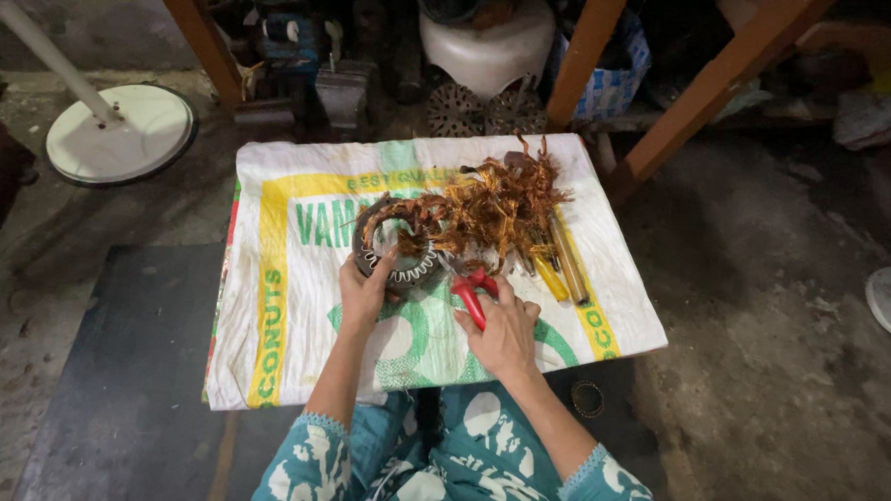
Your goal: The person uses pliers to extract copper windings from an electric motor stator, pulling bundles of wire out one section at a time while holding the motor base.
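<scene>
The motor stator (398, 246), a dark ring trailing tangled copper wire (498, 203), rests on a white woven sack (293, 304) spread over the floor. The left hand (366, 292) clasps its near rim; the right hand (507, 333) is closed around red-handled pliers (472, 294) just beside it. Yellow-handled tools (557, 270) lie nearby

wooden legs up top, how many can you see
3: one wooden leg at upper left, one right of the white stool, one slanting at upper right. Others may be hidden by clutter.
</scene>
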